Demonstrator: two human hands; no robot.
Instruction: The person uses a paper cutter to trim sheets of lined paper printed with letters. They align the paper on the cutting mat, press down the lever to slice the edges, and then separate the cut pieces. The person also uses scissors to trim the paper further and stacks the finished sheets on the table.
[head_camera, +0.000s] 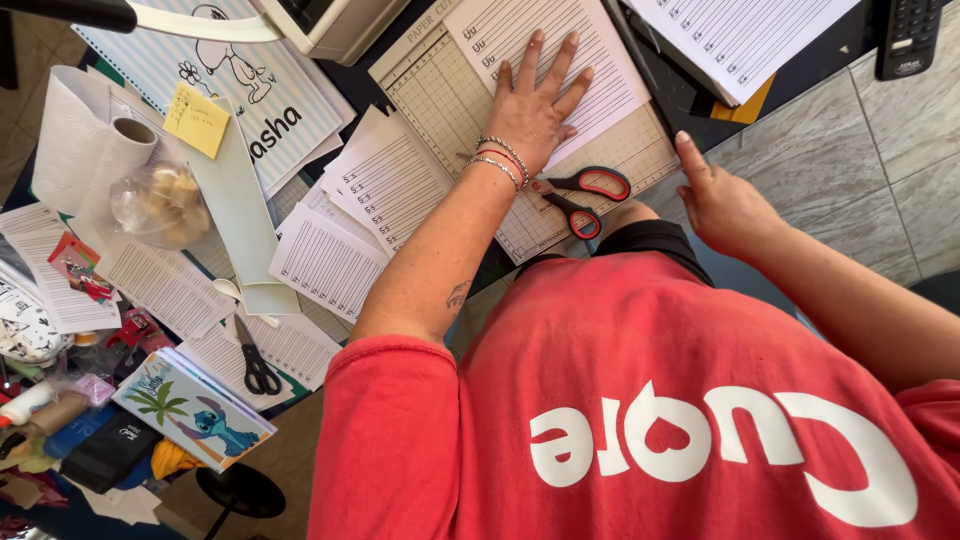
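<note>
My left hand (535, 105), with bracelets at the wrist, lies flat with fingers spread on a white lined sheet (600, 60). The sheet rests on a beige gridded paper cutter board (450, 90). Red-and-black scissors (585, 195) lie on the board's near edge, just right of my left wrist. My right hand (722, 205) hovers at the board's right near corner, thumb pointing up and holding nothing. My red shirt fills the lower part of the view.
Cut lined strips (330, 260) are spread left of the board, along with black scissors (258, 365), a paper towel roll (95, 150), a yellow sticky note (197, 118), a clear bag (160, 205) and a cartoon notebook (195, 410). More lined sheets (745, 40) and a remote (908, 35) lie at top right.
</note>
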